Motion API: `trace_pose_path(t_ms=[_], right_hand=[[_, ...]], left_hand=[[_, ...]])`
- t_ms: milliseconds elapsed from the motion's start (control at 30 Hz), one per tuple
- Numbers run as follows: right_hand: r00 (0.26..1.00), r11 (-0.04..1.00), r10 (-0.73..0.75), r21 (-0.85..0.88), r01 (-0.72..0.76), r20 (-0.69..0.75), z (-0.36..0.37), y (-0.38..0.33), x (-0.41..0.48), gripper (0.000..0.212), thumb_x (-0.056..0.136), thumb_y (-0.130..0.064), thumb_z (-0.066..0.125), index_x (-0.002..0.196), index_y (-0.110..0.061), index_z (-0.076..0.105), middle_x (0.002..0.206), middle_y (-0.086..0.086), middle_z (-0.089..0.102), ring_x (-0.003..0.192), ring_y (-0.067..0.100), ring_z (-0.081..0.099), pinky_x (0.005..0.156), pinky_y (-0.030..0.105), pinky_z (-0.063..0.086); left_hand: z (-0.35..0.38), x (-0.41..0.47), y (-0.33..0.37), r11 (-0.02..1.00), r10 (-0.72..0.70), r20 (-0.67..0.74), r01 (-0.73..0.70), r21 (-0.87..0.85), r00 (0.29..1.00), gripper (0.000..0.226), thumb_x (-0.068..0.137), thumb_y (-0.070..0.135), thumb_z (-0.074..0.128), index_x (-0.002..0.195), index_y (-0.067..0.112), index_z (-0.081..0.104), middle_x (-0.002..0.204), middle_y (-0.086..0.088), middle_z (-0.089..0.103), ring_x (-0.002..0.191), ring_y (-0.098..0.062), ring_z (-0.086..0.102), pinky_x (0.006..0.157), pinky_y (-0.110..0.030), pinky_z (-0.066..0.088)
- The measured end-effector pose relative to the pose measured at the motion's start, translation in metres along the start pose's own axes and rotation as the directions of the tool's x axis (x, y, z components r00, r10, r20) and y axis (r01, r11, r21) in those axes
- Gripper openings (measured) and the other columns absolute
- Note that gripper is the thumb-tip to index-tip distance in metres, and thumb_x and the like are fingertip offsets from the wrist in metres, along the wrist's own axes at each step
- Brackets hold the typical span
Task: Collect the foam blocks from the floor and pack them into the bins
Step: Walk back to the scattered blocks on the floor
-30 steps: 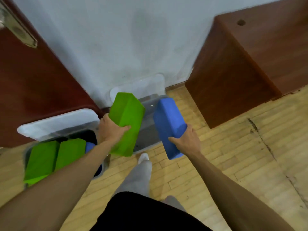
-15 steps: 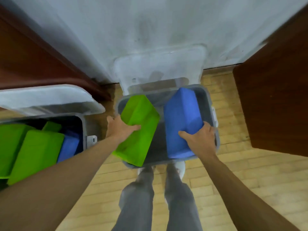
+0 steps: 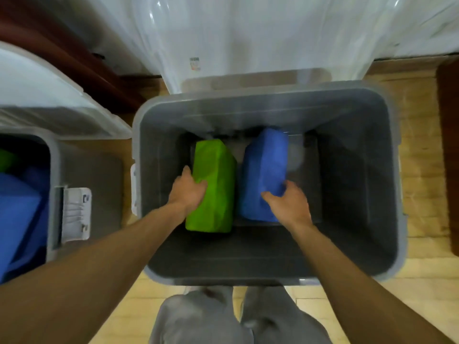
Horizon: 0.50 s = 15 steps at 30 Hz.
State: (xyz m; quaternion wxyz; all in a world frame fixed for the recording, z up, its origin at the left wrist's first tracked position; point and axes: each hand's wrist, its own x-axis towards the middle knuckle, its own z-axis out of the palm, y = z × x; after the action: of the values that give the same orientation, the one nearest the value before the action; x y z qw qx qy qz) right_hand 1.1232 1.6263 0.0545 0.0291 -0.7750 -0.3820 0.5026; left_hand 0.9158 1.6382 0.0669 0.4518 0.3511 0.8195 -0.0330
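A green foam block [image 3: 213, 187] and a blue foam block [image 3: 264, 175] are seen low inside the grey bin [image 3: 395, 194], side by side with a thin gap between. Each long side points away from the person. The green one is gripped by the left hand [image 3: 190, 192], the blue one by the right hand [image 3: 288, 203], both at the near ends. The blocks look soft and boxy. The bin looks smooth and hard.

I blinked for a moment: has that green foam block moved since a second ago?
Yes. The green block, in the left hand, has gone down into the grey bin; earlier it was held above the rim.
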Motion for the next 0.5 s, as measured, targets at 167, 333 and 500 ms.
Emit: trace_pose_path(t_ms=[167,333,500], right_hand=[[0.997,0.994,0.005,-0.108,0.004,0.083,-0.036,-0.021,-0.07,0.033,0.089,-0.02,0.058,0.12,-0.008,0.062,0.119,0.01,0.063,0.11,0.024,0.057,0.083,0.024,0.041],[0.977,0.974,-0.022,-0.216,0.069,0.211,-0.11,-0.07,-0.206,0.027,0.09,-0.017,0.052,0.114,-0.014,0.062,0.109,0.006,0.067,0.102,0.023,0.059,0.076,0.025,0.04],[0.94,0.905,-0.118,-0.355,0.235,0.32,-0.167,-0.128,-0.346,0.026,0.091,-0.016,0.051,0.112,-0.009,0.065,0.112,0.009,0.067,0.106,0.029,0.06,0.088,0.033,0.047]], left_hand=[[-0.037,-0.067,0.004,0.996,0.003,0.124,0.008,-0.086,0.992,0.037,0.092,0.017,0.055,0.128,0.012,0.056,0.119,-0.012,0.064,0.096,-0.022,0.06,0.084,-0.03,0.045],[-0.125,-0.2,0.019,0.98,0.026,0.15,0.004,-0.197,0.988,0.012,0.092,0.018,0.055,0.098,0.018,0.065,0.106,-0.01,0.068,0.101,-0.026,0.063,0.095,-0.037,0.048],[-0.218,-0.345,0.014,0.983,0.09,0.121,-0.068,-0.173,0.989,0.016,0.094,0.024,0.054,0.103,0.018,0.066,0.104,-0.006,0.067,0.099,-0.024,0.062,0.088,-0.035,0.049]])
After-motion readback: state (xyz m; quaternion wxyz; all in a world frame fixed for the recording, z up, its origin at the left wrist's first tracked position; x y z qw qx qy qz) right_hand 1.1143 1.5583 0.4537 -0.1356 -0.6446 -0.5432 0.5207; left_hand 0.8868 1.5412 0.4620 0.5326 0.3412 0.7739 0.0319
